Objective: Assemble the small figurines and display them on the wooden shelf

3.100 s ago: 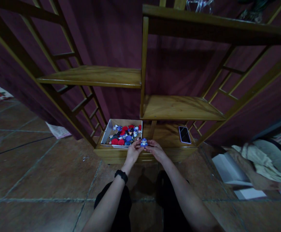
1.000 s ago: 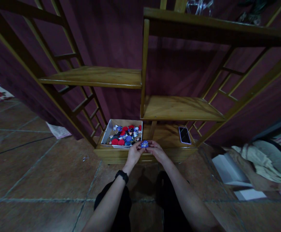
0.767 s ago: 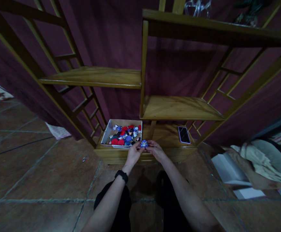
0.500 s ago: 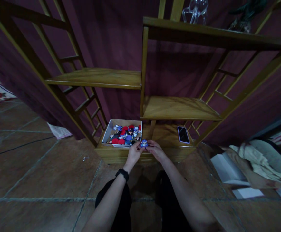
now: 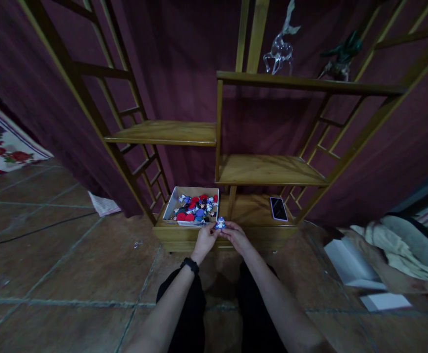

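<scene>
A small blue and white figurine point(image 5: 220, 223) is held upright between both hands, in front of the low cabinet. My left hand point(image 5: 205, 239) grips it from the left, thumb and fingers closed on its side. From the right, my right hand point(image 5: 237, 236) pinches the same figurine near its base. Just beyond my left hand stands an open white box point(image 5: 169, 211), filled with several small figurines and red, blue and dark round pieces point(image 5: 190, 217).
The box stands on the bottom board of a wooden shelf unit point(image 5: 273, 169). A phone point(image 5: 279, 209) lies on that board to the right. Higher up are a clear glass deer point(image 5: 280, 51) and a dark green ornament point(image 5: 341, 59). White boxes point(image 5: 354, 262) and cloth lie on the floor at right.
The view has tilted up a little, so more of the upper shelf and its ornaments shows. The figurine stays in both hands and now looks more upright.
</scene>
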The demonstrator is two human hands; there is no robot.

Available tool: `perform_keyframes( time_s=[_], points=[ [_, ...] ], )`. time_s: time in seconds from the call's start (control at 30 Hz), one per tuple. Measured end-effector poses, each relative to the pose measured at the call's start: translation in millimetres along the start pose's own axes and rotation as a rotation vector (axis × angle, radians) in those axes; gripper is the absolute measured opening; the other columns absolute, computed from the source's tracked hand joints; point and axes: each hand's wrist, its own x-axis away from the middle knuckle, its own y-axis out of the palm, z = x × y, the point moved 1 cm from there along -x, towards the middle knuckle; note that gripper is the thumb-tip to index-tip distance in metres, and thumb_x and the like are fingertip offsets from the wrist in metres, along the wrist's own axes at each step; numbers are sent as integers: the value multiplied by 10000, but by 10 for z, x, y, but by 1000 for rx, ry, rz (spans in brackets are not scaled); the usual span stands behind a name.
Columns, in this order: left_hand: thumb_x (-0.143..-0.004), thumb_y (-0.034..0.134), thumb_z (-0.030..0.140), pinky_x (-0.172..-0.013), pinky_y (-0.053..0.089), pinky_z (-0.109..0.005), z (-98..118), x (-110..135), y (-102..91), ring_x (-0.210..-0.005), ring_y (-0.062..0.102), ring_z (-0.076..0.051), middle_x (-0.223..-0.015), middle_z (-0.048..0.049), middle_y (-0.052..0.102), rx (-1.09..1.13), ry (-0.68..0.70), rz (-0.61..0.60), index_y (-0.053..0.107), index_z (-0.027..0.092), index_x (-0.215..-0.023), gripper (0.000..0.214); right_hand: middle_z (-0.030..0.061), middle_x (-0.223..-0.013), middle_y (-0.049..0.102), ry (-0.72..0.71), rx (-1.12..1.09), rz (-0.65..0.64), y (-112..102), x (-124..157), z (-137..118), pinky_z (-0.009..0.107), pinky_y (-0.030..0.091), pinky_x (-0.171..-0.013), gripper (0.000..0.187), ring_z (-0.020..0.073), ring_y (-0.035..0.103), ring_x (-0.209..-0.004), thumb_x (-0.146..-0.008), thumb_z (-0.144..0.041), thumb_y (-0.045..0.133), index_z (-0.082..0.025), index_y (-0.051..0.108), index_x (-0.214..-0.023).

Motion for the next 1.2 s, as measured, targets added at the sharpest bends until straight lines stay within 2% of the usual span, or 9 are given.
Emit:
perform_keyframes(
  time_s=[0.33, 0.47, 0.6, 0.83, 0.97, 1.07, 1.2],
  points=[
    [-751, 593, 267, -828, 449, -313, 415, 315, 7, -861, 613, -206, -943, -66, 671, -115, 135, -70, 643, 201, -1032, 294, 34, -907, 651, -81, 49, 7, -56, 398, -162, 358, 488, -813, 431, 173, 618, -830, -514, -299, 783, -200, 612, -897],
    [-781, 551, 275, -889, 423, -328, 498, 458, 25, -979, 581, -219, -1033, -73, 638, -148, 172, -97, 620, 217, -1079, 311, 35, -926, 652, -91, 47, 3, -90, 526, -158, 351, 491, -799, 449, 177, 618, -835, -522, -313, 775, -209, 617, -930],
    [-789, 539, 269, -885, 431, -327, 524, 561, 54, -969, 585, -210, -1034, -74, 630, -141, 186, -102, 625, 219, -1069, 298, 43, -953, 648, -99, 85, 12, -96, 614, -144, 339, 495, -770, 422, 184, 613, -852, -534, -360, 767, -203, 625, -899],
    [-709, 628, 269, -746, 488, -306, 419, 543, 118, -758, 616, -180, -845, -47, 657, -51, 75, -61, 670, 197, -995, 298, 22, -882, 655, -111, 233, 13, -106, 631, -159, 322, 497, -676, 406, 185, 610, -780, -536, -448, 758, -218, 617, -839],
    [-660, 672, 257, -691, 510, -301, 357, 504, 224, -711, 631, -178, -797, -52, 677, 149, -21, -38, 663, 156, -1003, 357, 19, -878, 649, -156, 243, 19, -132, 628, -184, 333, 498, -680, 354, 200, 604, -801, -570, -451, 737, -232, 619, -822],
    [-619, 713, 273, -677, 518, -303, 425, 462, 271, -702, 641, -181, -801, -67, 695, 291, -89, -31, 666, 135, -953, 364, 19, -861, 648, -201, 295, 49, -131, 623, -275, 337, 498, -673, 308, 208, 597, -798, -584, -435, 730, -235, 624, -794],
    [-585, 743, 266, -664, 516, -287, 650, 323, 250, -670, 640, -166, -778, -68, 699, 368, -118, -16, 671, 123, -908, 361, 14, -831, 646, -267, 366, 64, -88, 557, -519, 320, 495, -652, 272, 194, 588, -758, -604, -395, 714, -231, 630, -804]
  ],
)
